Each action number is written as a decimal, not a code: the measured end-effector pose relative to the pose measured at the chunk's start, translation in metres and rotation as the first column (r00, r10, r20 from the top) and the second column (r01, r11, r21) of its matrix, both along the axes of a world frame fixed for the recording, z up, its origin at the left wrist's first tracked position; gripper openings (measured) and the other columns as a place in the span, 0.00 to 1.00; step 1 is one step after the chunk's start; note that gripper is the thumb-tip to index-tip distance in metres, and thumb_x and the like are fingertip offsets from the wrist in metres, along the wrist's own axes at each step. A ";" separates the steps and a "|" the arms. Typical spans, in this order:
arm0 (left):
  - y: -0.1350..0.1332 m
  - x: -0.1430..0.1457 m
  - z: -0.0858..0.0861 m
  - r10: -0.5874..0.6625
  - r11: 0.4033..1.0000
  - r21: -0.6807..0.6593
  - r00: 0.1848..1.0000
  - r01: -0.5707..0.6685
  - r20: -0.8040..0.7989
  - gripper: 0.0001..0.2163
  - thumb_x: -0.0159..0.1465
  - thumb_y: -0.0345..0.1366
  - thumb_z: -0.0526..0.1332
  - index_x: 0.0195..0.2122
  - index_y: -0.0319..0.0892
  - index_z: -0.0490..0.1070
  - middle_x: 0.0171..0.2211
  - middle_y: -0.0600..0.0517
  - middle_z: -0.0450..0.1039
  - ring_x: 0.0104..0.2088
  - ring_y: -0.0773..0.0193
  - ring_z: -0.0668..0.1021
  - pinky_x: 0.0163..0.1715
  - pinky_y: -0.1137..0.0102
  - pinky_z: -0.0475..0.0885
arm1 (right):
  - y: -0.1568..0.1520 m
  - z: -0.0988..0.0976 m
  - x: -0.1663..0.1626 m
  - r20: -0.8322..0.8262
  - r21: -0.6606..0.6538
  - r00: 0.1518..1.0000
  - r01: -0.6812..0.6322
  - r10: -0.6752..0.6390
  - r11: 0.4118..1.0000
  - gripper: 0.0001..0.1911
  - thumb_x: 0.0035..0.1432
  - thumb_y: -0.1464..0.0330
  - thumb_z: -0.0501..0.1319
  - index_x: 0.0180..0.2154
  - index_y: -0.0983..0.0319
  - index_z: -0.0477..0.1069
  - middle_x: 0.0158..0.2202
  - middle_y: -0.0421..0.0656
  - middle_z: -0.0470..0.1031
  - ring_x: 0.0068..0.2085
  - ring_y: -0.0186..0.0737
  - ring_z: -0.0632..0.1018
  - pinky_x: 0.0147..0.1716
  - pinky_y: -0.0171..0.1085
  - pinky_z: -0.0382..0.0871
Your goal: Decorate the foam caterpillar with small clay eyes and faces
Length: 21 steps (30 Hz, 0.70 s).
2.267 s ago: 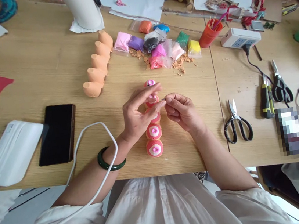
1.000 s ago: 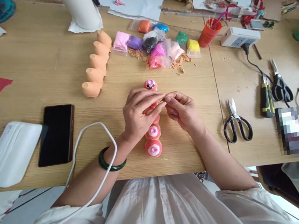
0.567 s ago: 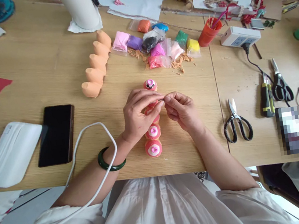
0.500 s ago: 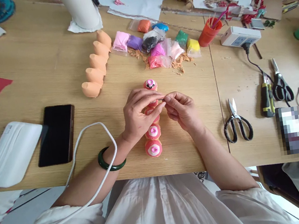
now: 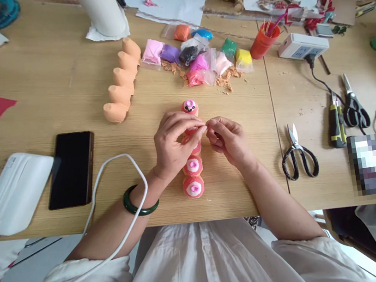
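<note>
So the pink cup strip [image 5: 191, 166] is on the table [image 5: 238, 201] right in front of the person, running away from the near edge, and the left hand [image 5: 175, 138] is over the middle of it, hiding part of the cups. Can't tell if that hand actually touches the strip. The 2 cups nearest the person are plain to see, each with a white patch and a bright pink blob, and the far-end cup has a pink blob plus small black bits like a little face. Left thumb and fingertips are pressed together, and the right hand [image 5: 227, 137] has its thumb and index tip pressed together too, other fingers curled in. The tips of the 2 hands meet or nearly meet just right of the strip; I can't make out whether anything tiny is pinched there. There's a green bangle [image 5: 140, 200] on the left wrist, with a white cable [image 5: 116, 156] looping over that forearm. Further up sits a plain orange strip [image 5: 121, 79] with 5 cups, then a bunch of small colored bags [image 5: 170, 54] and a red cup [image 5: 261, 43] full of sticks. Off to the left is a dark phone [image 5: 71, 169] next to a white device [image 5: 15, 193]. Over on the right: 2 pairs of scissors [image 5: 298, 156] and a yellow-and-black cutter [image 5: 335, 125], near a white power strip [image 5: 303, 46].
</note>
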<state>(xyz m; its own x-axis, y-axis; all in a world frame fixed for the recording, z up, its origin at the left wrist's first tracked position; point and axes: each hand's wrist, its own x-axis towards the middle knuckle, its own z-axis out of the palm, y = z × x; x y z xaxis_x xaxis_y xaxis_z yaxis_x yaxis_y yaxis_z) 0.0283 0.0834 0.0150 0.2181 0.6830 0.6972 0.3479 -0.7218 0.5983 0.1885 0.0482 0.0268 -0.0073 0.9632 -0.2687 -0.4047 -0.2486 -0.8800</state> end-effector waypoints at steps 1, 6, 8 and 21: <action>0.000 0.000 0.000 -0.004 1.000 0.010 1.000 0.004 0.007 0.02 0.69 0.32 0.69 0.40 0.46 0.80 0.39 0.53 0.84 0.43 0.63 0.83 0.48 0.64 0.79 | 0.000 0.000 0.000 -0.002 0.003 1.000 -0.001 0.001 1.000 0.17 0.56 0.55 0.73 0.30 0.61 0.76 0.20 0.32 0.64 0.20 0.25 0.58 0.16 0.28 0.49; 0.000 0.000 0.000 -0.004 1.000 0.019 1.000 0.004 0.019 0.03 0.68 0.31 0.69 0.41 0.46 0.80 0.39 0.54 0.84 0.43 0.63 0.84 0.49 0.64 0.79 | 0.000 -0.001 0.000 0.019 -0.005 1.000 -0.007 0.007 1.000 0.18 0.56 0.54 0.73 0.30 0.61 0.75 0.20 0.32 0.63 0.20 0.25 0.58 0.16 0.28 0.49; 0.000 0.000 0.000 -0.005 1.000 0.008 1.000 0.005 0.023 0.02 0.69 0.32 0.69 0.40 0.46 0.80 0.39 0.54 0.84 0.43 0.63 0.83 0.48 0.64 0.79 | 0.000 -0.001 0.000 0.012 -0.004 1.000 -0.009 0.009 1.000 0.18 0.56 0.54 0.73 0.30 0.61 0.76 0.20 0.32 0.63 0.20 0.25 0.58 0.16 0.28 0.49; -0.001 -0.002 0.003 0.008 0.997 -0.070 0.998 -0.012 -0.055 0.02 0.71 0.36 0.67 0.40 0.48 0.80 0.40 0.54 0.85 0.43 0.61 0.84 0.48 0.61 0.79 | -0.001 0.001 0.000 -0.015 -0.006 0.999 -0.031 0.031 1.000 0.20 0.54 0.51 0.75 0.31 0.60 0.75 0.21 0.32 0.63 0.20 0.25 0.57 0.16 0.28 0.49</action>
<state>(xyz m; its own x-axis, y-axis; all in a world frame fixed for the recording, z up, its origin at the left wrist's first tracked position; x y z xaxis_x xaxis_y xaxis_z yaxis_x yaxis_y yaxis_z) 0.0259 0.0822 0.0180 0.2477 0.7323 0.6344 0.3885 -0.6749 0.6274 0.1883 0.0476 0.0275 -0.0412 0.9607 -0.2745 -0.4102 -0.2668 -0.8721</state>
